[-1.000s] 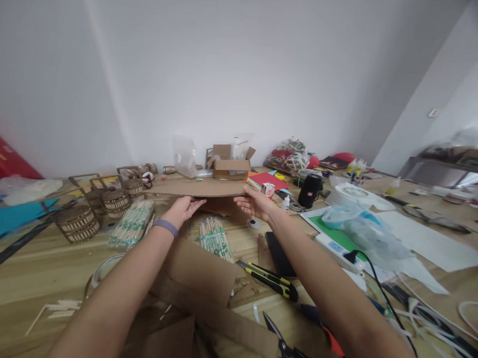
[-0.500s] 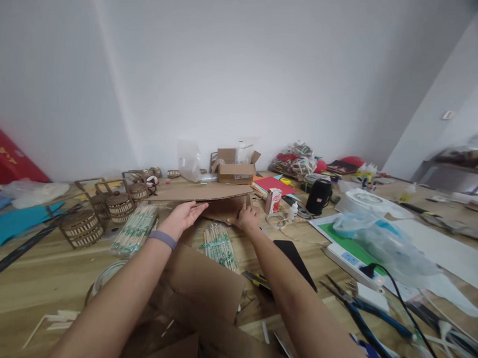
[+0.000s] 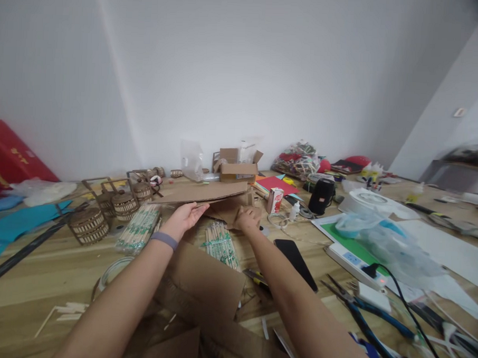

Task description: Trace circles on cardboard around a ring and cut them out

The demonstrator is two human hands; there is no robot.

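Cardboard sheet (image 3: pixel 201 193): raised flat over the table's far middle.
Left hand (image 3: pixel 184 218): at its 7 o'clock, open palm under the near edge, fingers uncurled.
Right hand (image 3: pixel 247 219): at its 5 o'clock, curled on a lower cardboard piece (image 3: pixel 229 210); grip unclear.
Stick bundle (image 3: pixel 220 244): 6 o'clock, between the wrists.

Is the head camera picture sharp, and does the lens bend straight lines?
Head view: soft even daylight, no glare; the hands, left hand and right hand, and the cardboard sheet look slightly soft; the wide lens bends the wall corner and stretches the edges.
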